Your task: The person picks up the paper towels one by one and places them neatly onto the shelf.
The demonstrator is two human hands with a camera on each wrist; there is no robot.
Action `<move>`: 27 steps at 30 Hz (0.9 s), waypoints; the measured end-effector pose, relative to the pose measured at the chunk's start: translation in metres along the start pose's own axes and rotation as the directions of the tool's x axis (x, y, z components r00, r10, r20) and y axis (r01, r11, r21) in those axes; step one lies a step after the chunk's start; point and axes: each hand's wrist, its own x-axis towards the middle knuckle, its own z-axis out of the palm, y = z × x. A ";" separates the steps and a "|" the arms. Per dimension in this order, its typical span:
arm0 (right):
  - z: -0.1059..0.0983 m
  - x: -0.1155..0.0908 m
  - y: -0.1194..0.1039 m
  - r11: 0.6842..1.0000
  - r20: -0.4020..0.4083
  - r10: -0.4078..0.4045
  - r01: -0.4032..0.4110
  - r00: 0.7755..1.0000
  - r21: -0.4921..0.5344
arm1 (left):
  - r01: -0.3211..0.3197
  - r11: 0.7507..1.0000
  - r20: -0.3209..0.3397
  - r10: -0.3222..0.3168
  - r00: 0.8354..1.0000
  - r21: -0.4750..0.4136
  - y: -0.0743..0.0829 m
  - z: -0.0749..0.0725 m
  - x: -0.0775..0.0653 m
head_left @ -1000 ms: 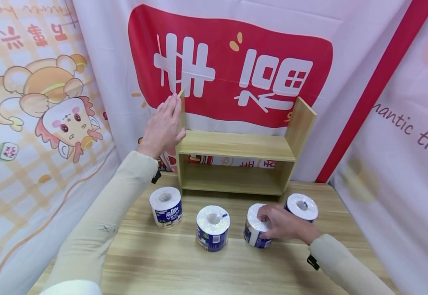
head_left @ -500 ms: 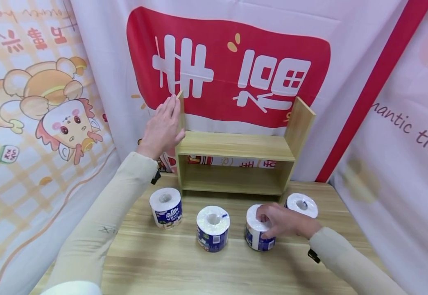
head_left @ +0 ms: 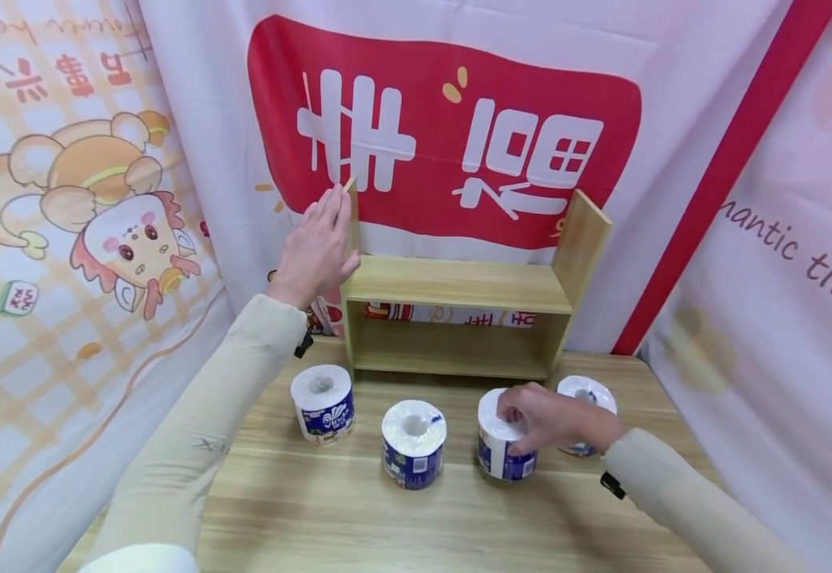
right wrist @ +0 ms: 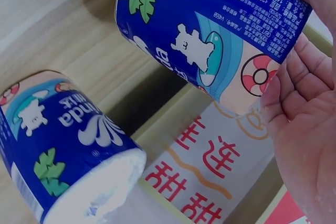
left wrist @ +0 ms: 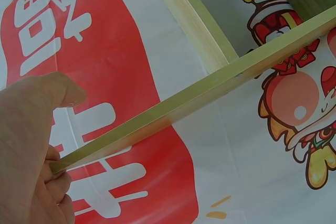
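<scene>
My left hand (head_left: 315, 251) grips the upper end of the left side panel of a small wooden shelf (head_left: 458, 284). In the left wrist view, the fingertips bend round the panel's end while the thumb stands apart from it. My right hand (head_left: 555, 418) holds a toilet roll (head_left: 496, 450) in blue printed wrap, thumb at its near side and fingers over its white top. Seen from the right wrist, the held toilet roll (right wrist: 205, 40) sits tilted in that view against the thumb and fingers. Part of its top is hidden behind the hand.
Other toilet rolls stand upright on the wooden table (head_left: 330, 509): a left roll (head_left: 322, 403), a middle roll (head_left: 414, 444), and a right roll (head_left: 587, 391) partly behind my right hand. A printed curtain (head_left: 444, 127) hangs right behind the shelf.
My right hand and the toilet roll it holds have risen slightly over the last half second. The left hand keeps its place on the shelf panel.
</scene>
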 end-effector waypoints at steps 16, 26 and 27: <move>-0.030 0.005 -0.014 0.997 -0.028 0.026 -0.028 0.999 -0.072 | -0.002 1.000 -0.010 0.001 1.000 -0.007 0.000 0.000 0.001; -0.053 0.013 -0.024 0.991 -0.063 -0.011 0.003 0.998 -0.137 | 0.001 1.000 -0.012 -0.001 1.000 -0.007 0.000 0.001 0.001; -0.055 0.014 -0.025 0.990 -0.064 -0.008 -0.001 0.998 -0.142 | 0.001 1.000 -0.011 -0.001 1.000 -0.006 0.000 0.001 0.001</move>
